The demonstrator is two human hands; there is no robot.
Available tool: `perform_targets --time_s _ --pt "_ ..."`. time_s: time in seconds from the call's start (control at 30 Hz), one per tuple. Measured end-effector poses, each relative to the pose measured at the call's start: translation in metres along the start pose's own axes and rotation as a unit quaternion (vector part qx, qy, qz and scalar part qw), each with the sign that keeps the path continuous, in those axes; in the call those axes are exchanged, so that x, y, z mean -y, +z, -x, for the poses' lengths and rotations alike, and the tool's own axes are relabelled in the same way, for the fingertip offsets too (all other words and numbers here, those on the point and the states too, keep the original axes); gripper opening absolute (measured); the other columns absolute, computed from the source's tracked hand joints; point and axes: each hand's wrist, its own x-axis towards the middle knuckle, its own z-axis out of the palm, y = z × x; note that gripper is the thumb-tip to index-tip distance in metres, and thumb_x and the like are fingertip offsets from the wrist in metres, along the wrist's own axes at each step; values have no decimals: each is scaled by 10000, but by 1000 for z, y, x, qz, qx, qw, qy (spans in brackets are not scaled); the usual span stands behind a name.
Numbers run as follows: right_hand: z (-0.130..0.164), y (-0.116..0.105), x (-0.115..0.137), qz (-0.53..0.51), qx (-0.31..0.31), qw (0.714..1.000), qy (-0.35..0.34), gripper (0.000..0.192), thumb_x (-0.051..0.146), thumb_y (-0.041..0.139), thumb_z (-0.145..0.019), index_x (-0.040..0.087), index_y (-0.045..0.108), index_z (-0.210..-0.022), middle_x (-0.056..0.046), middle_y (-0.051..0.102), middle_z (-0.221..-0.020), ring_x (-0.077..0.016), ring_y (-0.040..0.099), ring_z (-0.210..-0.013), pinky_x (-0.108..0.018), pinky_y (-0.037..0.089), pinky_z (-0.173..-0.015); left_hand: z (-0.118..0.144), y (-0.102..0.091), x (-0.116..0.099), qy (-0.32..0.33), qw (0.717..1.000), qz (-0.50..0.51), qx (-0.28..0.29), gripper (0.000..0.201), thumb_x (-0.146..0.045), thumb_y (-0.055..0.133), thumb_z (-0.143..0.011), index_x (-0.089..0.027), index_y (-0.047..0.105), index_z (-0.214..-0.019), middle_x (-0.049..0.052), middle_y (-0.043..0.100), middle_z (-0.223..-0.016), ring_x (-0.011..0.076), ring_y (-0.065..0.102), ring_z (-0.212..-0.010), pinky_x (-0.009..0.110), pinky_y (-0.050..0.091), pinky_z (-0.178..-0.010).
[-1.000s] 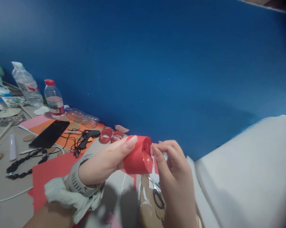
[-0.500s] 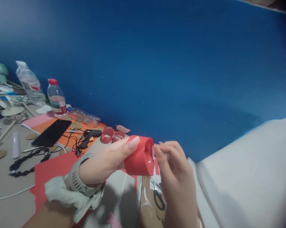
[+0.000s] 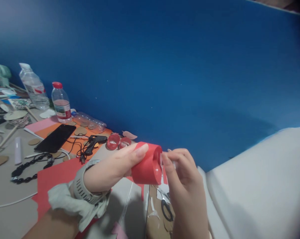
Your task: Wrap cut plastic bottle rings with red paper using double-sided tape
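My left hand point(image 3: 123, 162) is wrapped round a short red paper cylinder point(image 3: 146, 167), thumb along its top. The cylinder lies on its side in the air, its open end turned right, with a shiny clear surface inside. At that rim, my right hand point(image 3: 183, 177) pinches thumb and forefinger together. Something thin and whitish shows by these fingertips, too small to name. Below the hands, black-handled scissors point(image 3: 166, 207) and white scraps point(image 3: 153, 212) lie on brown cardboard point(image 3: 157, 230).
Two red rings point(image 3: 113, 141) sit behind my left hand, near a black glue gun point(image 3: 93, 144) with a cord. Further left are a phone point(image 3: 55, 137), two upright bottles point(image 3: 61, 104), a lying clear bottle point(image 3: 88, 121) and black beads point(image 3: 21, 171). A blue wall point(image 3: 164, 66) rises behind.
The view has shifted very slightly, so things on the left sit a little further right. Both hands keep the same hold at the red cylinder.
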Motion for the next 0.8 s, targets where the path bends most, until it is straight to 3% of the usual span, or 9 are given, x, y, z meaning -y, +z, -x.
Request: perform_targets --time_s 0.3,0.53,0.7,0.8 --pt "-1 -1 -5 66 3 998 -19 159 216 528 -926 235 594 -782 15 528 -817 -144 505 -769 -278 385 -643 -2 0 1 1 999 -40 -27 291 -391 414 -966 -184 614 -919 23 592 -883 157 532 -833 306 411 -774" --pt "5 5 -4 133 1 990 -41 156 187 480 -947 235 566 -826 6 519 -852 -156 494 -823 -308 393 -744 -4 -1 -1 4 991 -126 -36 332 -447 418 -956 -199 638 -987 14 598 -894 153 522 -853 298 422 -804" --pt "4 10 -6 160 -16 985 -62 152 157 478 -940 224 544 -821 2 512 -846 -161 484 -832 -307 376 -738 -5 -1 2 7 994 -98 -44 313 -439 438 -951 -203 639 -997 5 601 -880 151 531 -855 316 423 -837" --pt "2 9 -8 106 -7 994 -37 170 184 479 -953 236 569 -819 9 528 -850 -151 506 -824 -292 380 -719 -6 -1 3 14 997 -70 -35 327 -432 415 -960 -192 636 -937 -13 566 -781 134 520 -752 308 426 -798"
